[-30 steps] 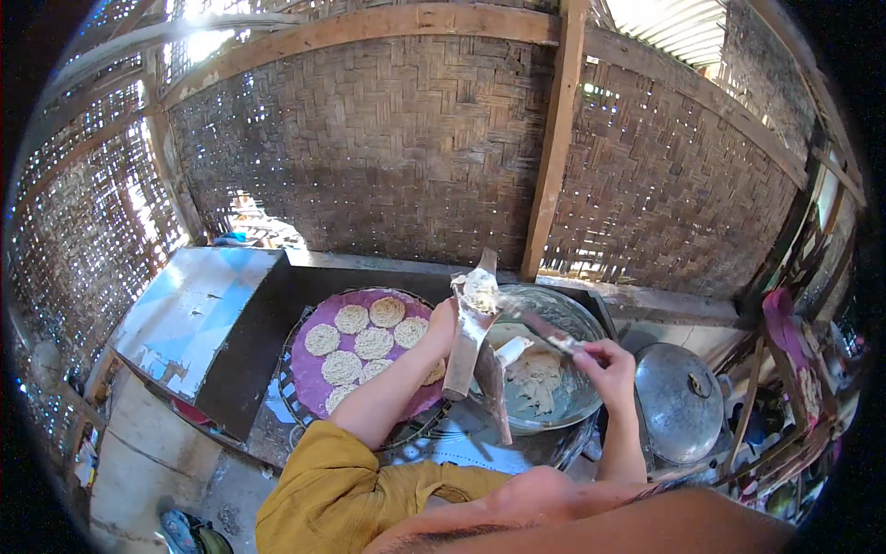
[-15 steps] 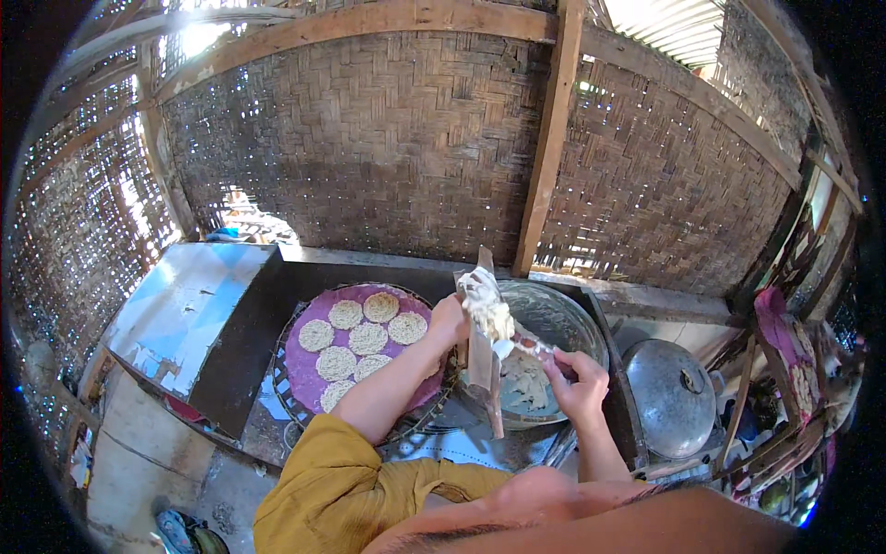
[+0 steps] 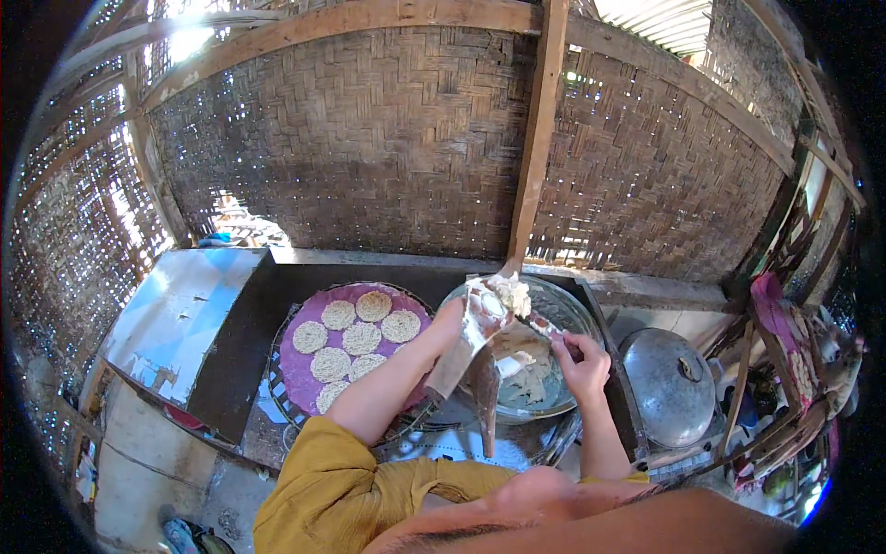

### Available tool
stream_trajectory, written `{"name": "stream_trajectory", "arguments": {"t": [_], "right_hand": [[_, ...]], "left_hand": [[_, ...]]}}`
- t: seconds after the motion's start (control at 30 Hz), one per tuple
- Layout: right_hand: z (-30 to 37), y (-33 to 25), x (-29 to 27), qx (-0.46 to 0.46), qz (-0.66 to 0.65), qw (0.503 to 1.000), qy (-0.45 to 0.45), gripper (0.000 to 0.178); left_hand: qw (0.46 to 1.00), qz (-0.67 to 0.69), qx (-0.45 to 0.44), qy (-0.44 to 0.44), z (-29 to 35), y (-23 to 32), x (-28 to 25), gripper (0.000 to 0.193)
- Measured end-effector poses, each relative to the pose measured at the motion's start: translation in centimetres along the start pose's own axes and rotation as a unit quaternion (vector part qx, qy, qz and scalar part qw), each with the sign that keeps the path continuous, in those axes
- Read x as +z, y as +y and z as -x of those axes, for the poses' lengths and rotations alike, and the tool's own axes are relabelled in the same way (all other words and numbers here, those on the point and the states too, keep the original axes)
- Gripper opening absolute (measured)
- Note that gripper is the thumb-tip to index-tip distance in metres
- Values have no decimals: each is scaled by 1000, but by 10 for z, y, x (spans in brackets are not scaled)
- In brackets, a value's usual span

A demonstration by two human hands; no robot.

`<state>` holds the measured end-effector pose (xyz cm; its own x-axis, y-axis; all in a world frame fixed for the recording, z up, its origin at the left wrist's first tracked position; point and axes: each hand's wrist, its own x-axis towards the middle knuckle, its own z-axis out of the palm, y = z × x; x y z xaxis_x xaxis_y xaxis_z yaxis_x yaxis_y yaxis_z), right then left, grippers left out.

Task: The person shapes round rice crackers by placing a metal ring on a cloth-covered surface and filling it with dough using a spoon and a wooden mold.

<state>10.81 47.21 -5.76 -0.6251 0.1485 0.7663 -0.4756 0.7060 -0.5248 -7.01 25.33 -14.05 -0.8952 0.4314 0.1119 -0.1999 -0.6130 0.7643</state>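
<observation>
"Dough [image 3: 513, 294] has shifted, hasn't it?"

"Yes. Half a second ago it was heaped across the top of the press [image 3: 459, 358]; now the lump sits at the press's upper right edge, baring a whitish hollow."

"Where is the press?"

"Held up slantwise over the left edge of the basin [image 3: 580, 310], its lower end toward the person."

"And the left hand [image 3: 448, 320]?"

"Its grip is closed on the press's left side. Some fingers are hidden behind the wood."

"The right hand [image 3: 584, 367]?"

"Fingers and thumb pinched together on the paddle [image 3: 544, 325], inside the basin's right edge. The paddle's far end meets the lump; I can't tell which of the two bears the dough."

"What is in the basin?"

"Pale paste [image 3: 528, 388], toward its near edge."

"Farther out?"

"Left of it, a round tray [image 3: 296, 371] with purple lining and pale rounds [image 3: 367, 335]; the left forearm crosses its near right edge. A lidded pot [image 3: 666, 392] stands just beyond the basin's right side, a box [image 3: 194, 300] past the tray's left edge, and a woven wall [image 3: 351, 148] behind."
</observation>
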Motion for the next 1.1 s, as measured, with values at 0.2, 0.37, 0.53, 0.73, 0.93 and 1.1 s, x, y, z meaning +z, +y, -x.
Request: {"name": "stream_trajectory", "arguments": {"t": [0.2,0.37,0.53,0.73,0.93,1.1], "right_hand": [[10,3,-24,148,-199,961,-119,20],[-18,-4,-26,178,-8,978,-107,24],[-8,-2,-10,138,-55,984,-101,24],[-11,-6,-19,306,-320,878,-184,15],[-6,22,-15,273,-291,897,-189,15],[-7,16,5,276,-275,904,-175,19]], "left_hand": [[676,-736,17,40,51,52,38,39],[657,-751,62,18,93,71,112,39],[625,-776,68,46,72,47,103,37],[648,-757,50,64,67,50,93,32],[686,-725,39,37,73,64,91,45],[653,-753,79,35,72,48,82,43]]}}
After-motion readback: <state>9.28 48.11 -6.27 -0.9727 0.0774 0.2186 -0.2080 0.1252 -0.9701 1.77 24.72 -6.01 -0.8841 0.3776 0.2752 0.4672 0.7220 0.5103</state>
